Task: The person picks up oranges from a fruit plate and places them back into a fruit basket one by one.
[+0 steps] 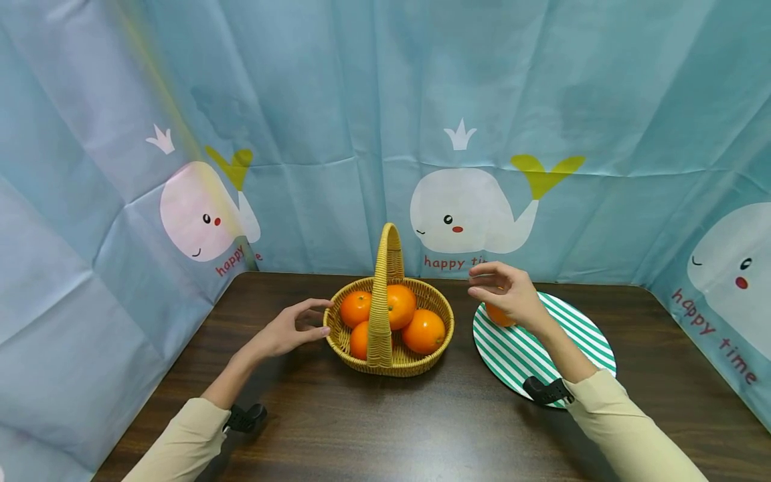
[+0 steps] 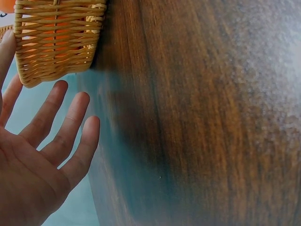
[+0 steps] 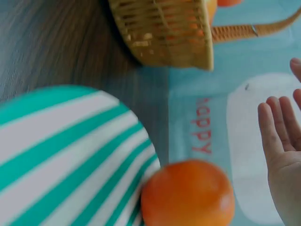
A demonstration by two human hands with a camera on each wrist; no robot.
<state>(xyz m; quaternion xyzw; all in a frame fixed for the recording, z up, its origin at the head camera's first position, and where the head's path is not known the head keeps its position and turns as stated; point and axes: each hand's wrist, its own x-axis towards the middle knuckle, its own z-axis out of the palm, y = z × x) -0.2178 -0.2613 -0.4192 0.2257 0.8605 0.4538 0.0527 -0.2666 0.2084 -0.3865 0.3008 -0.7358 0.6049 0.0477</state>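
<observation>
A yellow wicker basket (image 1: 403,369) with a tall handle stands mid-table and bears several oranges (image 1: 424,331). Beside its left rim is my left hand (image 1: 292,329), thumb and fingers spread. In the left wrist view the fingers (image 2: 77,106) show with nothing in them; whether a fingertip touches the basket I cannot tell. My right hand (image 1: 512,294) hovers over a single orange (image 1: 498,316), which lies at the edge of a round green-and-white striped mat (image 1: 581,335). The right wrist view has this orange (image 3: 188,195) apart from the hand (image 3: 287,165), whose fingers are loosely extended.
Dark wood-grain tabletop (image 1: 385,428) lies under everything. A light blue curtain (image 1: 325,134) printed with whales hangs behind the table and along both sides. The basket's arched handle (image 1: 381,288) rises well above the oranges.
</observation>
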